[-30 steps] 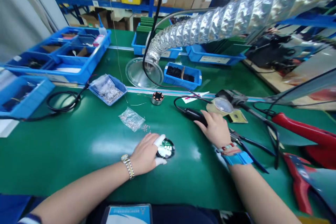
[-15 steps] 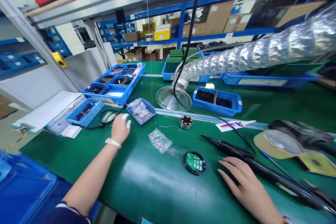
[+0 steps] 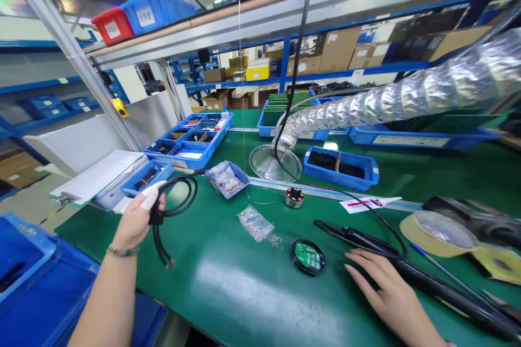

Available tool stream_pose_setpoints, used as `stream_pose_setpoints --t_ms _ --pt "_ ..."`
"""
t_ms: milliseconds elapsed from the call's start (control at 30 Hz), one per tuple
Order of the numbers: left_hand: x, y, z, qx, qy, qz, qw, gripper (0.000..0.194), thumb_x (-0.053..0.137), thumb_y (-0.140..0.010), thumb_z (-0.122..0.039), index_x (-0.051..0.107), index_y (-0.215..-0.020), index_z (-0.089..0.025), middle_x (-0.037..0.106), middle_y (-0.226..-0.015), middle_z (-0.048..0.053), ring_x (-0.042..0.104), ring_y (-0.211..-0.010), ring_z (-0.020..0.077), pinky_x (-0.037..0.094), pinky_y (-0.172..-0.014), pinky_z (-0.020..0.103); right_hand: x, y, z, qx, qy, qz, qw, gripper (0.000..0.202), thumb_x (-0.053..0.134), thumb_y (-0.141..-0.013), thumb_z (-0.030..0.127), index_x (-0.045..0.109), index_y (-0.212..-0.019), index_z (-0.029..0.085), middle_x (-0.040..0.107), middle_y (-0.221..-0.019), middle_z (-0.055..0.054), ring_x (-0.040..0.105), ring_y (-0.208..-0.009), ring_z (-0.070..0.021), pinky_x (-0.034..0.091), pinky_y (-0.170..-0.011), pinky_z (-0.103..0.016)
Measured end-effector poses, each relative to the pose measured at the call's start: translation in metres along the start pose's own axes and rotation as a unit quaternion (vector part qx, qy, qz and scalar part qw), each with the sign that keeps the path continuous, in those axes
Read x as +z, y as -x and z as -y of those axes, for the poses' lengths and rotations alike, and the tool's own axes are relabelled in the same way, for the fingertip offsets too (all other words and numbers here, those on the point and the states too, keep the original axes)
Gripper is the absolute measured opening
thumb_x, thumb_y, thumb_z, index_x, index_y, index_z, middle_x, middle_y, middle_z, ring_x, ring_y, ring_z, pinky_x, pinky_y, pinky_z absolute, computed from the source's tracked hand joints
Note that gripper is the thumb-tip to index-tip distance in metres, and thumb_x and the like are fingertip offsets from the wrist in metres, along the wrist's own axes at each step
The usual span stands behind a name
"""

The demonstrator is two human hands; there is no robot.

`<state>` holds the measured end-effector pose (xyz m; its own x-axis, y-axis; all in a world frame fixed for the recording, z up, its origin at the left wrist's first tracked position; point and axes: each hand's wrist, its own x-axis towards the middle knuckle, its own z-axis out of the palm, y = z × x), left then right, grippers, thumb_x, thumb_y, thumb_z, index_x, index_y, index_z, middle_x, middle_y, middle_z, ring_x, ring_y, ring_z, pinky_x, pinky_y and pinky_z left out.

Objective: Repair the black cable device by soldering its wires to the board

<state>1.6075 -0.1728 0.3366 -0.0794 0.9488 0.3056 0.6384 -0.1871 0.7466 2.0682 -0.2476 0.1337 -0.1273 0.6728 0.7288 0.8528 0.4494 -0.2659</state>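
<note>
Evidently, from beside the bench (image 3: 211,244), the work stands part-done. The silver duct (image 3: 366,111) extends over the rear of the bench, from the right. The black tool (image 3: 427,277) lies at the right, unheld. The right hand (image 3: 385,284) is just beside it, palm down, fingers apart and gripping nothing visible; contact with the tool cannot be confirmed. The cable (image 3: 157,218) is coiled and clamped between the thumb and fingers of the left hand (image 3: 136,219), over the left part of the bench. Status of cable: in hand, ends hanging loose, well apart from the case (image 3: 322,267). The case lies on the bench between the hands, nearer the right hand, uncovered. The clear packet (image 3: 255,222) lies to its left. The green board (image 3: 308,256) is inside the case, face up; no joint to the cable is visible. The stator (image 3: 293,203) stands farther back, separate from the case. The metal bits (image 3: 274,239) lie loose beside the packet and, in my judgement, are unused
</note>
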Motion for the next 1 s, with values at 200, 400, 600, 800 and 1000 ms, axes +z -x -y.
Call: stream_pose_setpoints --t_ms 200,400,600,800,1000 --pt "0.028 0.064 -0.048 -0.041 0.368 0.153 0.916 0.032 0.057 -0.080 -0.043 0.053 -0.069 -0.013 0.042 -0.055 -0.003 0.032 -0.047 0.0055 0.024 -0.043 0.018 -0.052 -0.043 0.097 -0.042 -0.158 -0.025 0.986 0.021 0.051 -0.085 0.022 0.058 -0.105 0.021 0.063 -0.103 -0.008 0.061 -0.094 -0.0187 0.052 -0.081 -0.028" --pt "0.097 0.086 -0.058 -0.089 0.380 0.301 0.870 0.027 0.057 -0.083 -0.036 0.057 -0.069 -0.012 0.044 -0.049 -0.003 0.031 -0.042 0.0043 0.021 -0.042 0.018 -0.084 -0.057 0.149 0.027 -0.265 -0.027 0.963 0.020 0.048 -0.086 0.017 0.057 -0.102 0.024 0.066 -0.097 -0.005 0.060 -0.093 -0.0171 0.052 -0.080 -0.030" --pt "0.129 0.103 -0.074 -0.109 0.370 0.344 0.856 0.026 0.056 -0.083 -0.036 0.058 -0.074 -0.012 0.054 -0.053 0.000 0.042 -0.042 0.0059 0.033 -0.042 0.017 -0.071 -0.039 0.145 0.078 -0.174 0.059 0.980 0.023 0.056 -0.083 0.032 0.056 -0.102 0.018 0.061 -0.103 -0.012 0.056 -0.098 -0.0242 0.048 -0.085 -0.042" --pt "0.139 0.114 -0.079 -0.143 0.395 0.393 0.818 0.026 0.058 -0.081 -0.037 0.057 -0.078 -0.011 0.062 -0.070 0.006 0.052 -0.048 0.0087 0.043 -0.047 0.020 -0.067 -0.035 0.143 0.258 -0.333 0.162 0.892 0.030 0.060 -0.078 0.039 0.051 -0.099 0.019 0.054 -0.069 0.002 0.044 -0.051 -0.0101 0.039 -0.048 -0.024" --pt "0.141 0.117 -0.082 -0.085 0.307 0.369 0.873 0.030 0.056 -0.082 -0.040 0.058 -0.094 -0.013 0.064 -0.072 0.005 0.060 -0.060 0.0140 0.047 -0.058 0.024 -0.066 -0.041 0.130 0.286 -0.496 0.249 0.782 0.032 0.047 -0.083 0.047 0.054 -0.079 0.016 0.049 -0.061 0.003 0.032 -0.045 -0.0058 0.027 -0.043 -0.021"
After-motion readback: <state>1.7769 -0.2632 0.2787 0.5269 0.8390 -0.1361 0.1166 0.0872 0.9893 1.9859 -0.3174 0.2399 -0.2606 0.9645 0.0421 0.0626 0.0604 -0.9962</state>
